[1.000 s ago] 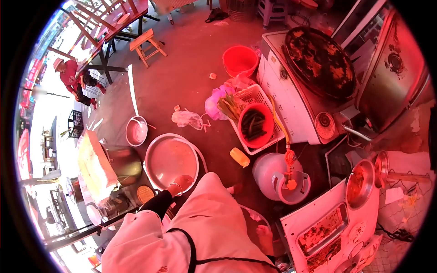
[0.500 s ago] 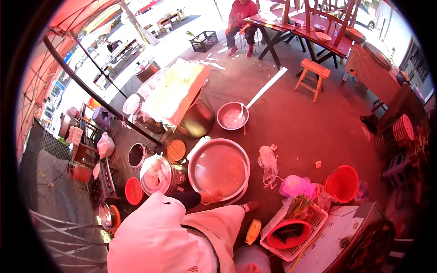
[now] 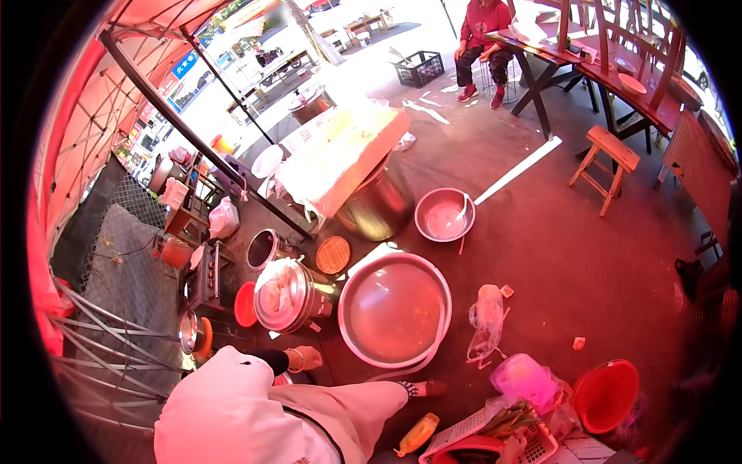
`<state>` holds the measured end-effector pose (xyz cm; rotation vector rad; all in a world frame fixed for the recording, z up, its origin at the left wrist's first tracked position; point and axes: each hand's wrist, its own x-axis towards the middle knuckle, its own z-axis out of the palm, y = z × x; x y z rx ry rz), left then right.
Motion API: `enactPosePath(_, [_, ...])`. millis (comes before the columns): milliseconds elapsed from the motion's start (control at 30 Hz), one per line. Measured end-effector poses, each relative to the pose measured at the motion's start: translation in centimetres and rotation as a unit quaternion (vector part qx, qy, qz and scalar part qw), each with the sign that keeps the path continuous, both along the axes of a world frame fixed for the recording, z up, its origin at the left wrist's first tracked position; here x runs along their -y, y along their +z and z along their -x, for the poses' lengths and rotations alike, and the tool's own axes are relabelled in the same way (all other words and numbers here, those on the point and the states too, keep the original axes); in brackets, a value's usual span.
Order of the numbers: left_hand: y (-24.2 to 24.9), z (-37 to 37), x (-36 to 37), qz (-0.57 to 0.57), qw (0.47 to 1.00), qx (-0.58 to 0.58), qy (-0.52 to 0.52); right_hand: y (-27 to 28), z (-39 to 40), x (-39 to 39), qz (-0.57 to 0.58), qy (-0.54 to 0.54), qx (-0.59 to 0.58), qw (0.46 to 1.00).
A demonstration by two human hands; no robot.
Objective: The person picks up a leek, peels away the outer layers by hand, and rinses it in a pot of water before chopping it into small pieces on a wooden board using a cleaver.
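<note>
My left hand [image 3: 305, 358], with a band at its wrist, is between the lidded metal pot [image 3: 278, 298] and my leg, just left of the wide metal basin [image 3: 396, 309]. It is too small to make out its fingers. Cloudy liquid fills the basin. At the lower right my right hand [image 3: 512, 448] touches or hovers over the white basket [image 3: 541, 447], beside long green vegetables [image 3: 506, 420]. Its fingers are not clear. A red bowl [image 3: 468, 443] sits in the basket. A yellow bottle [image 3: 418, 434] lies to its left.
Beyond the basin stand a smaller bowl [image 3: 445, 215] and a tall metal pot [image 3: 376, 205]. Plastic bags [image 3: 525, 381] and a red bucket [image 3: 607, 396] are at right. Farther off are a wooden stool [image 3: 605, 162], a table [image 3: 572, 54] and a seated person [image 3: 485, 46].
My left hand has moved away from the basin's near edge to the left. My right hand has moved right and reached the basket. The view has shifted, so the scene stands differently.
</note>
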<state>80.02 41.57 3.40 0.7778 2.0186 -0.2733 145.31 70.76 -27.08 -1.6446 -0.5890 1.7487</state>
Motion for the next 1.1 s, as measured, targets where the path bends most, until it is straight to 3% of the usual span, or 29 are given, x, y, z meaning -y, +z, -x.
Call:
enactPosePath(67, [-0.1,0.2,0.4,0.016,0.999,0.010,0.042,5.4,5.3,-3.4,0.021,0.012,0.179,0.984])
enactPosePath(233, [-0.4,0.8,0.6,0.039,0.996,0.008,0.085,13.3,13.8,-7.7,0.166,0.063,0.404,0.897])
enactPosePath(300, [-1.0,1.2,1.5,0.023,0.999,-0.012,0.039,4.2,8.8,-6.8,0.067,0.089,0.316,0.942])
enactPosePath(333, [-1.0,1.3,1.7,0.026,0.999,-0.014,0.038,0.8,7.1,-6.3,-0.037,0.112,0.223,0.968])
enactPosePath(467, [-1.6,1.8,2.8,0.048,0.995,0.006,0.084,4.8,10.6,-7.7,0.045,0.094,0.343,0.934])
enactPosePath(533, [-0.9,1.5,1.9,0.041,0.996,0.005,0.079,5.2,10.5,-8.0,0.063,0.158,0.434,0.885])
enactPosePath(567, [-0.2,1.2,1.2,0.052,0.993,0.010,0.103,5.1,9.6,-7.6,0.064,0.159,0.435,0.884])
enactPosePath(633, [0.3,0.9,1.0,0.063,0.990,0.015,0.127,4.9,6.6,-5.9,-0.151,0.336,0.469,0.803])
enactPosePath(667, [-0.1,1.0,1.4,0.043,0.992,0.016,0.114,3.6,5.3,-4.5,-0.152,0.336,0.470,0.802])
enactPosePath(733, [-0.1,0.5,1.4,0.018,0.994,0.023,0.103,1.2,3.0,-2.5,-0.274,0.326,0.543,0.724])
enactPosePath(867, [1.3,-0.6,-0.4,0.039,0.987,0.053,0.149,6.9,3.5,-0.6,-0.172,0.424,0.576,0.677])
enactPosePath(933, [1.2,-0.7,-0.2,0.039,0.985,0.057,0.156,12.2,5.6,-1.4,-0.194,0.269,0.447,0.831])
enactPosePath(967, [0.6,-0.7,0.3,0.034,0.985,0.061,0.155,13.8,5.7,-1.6,-0.195,0.268,0.450,0.829])
enactPosePath(1067, [0.8,-1.0,0.2,-0.004,0.994,0.049,0.095,17.3,7.7,-2.6,-0.262,0.175,0.258,0.913])
enactPosePath(1100, [1.2,-1.1,0.0,-0.011,0.989,0.075,0.127,19.2,8.4,-3.1,-0.263,0.157,0.251,0.918])
